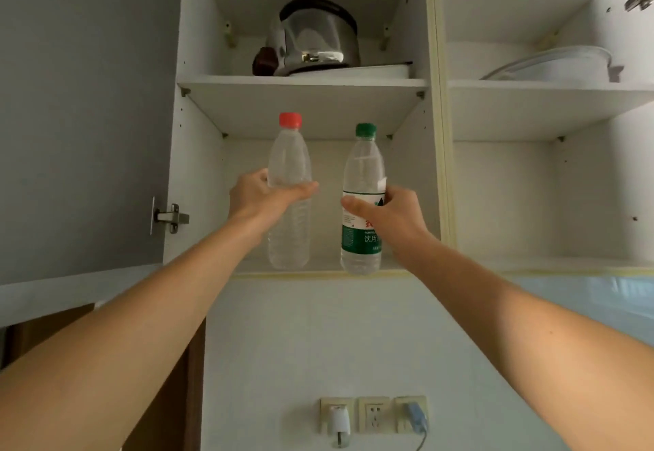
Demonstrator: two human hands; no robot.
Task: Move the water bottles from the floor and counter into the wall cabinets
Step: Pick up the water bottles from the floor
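Wall cabinet (439, 153), doors open: left lower compartment bare behind the bottles, right lower one bare too; kettle (313, 38) on upper left shelf, white dish (552, 63) upper right. Left hand (263, 197) gripping clear red-capped bottle (290, 167), upright, base near the cabinet's front edge. Right hand (391, 215) gripping green-capped labelled bottle (362, 174), upright, just beside the first, apart

Red-capped bottle (289, 199), green-capped labelled bottle (362, 203): clear, upright, side by side at lower cabinet shelf (318, 266).
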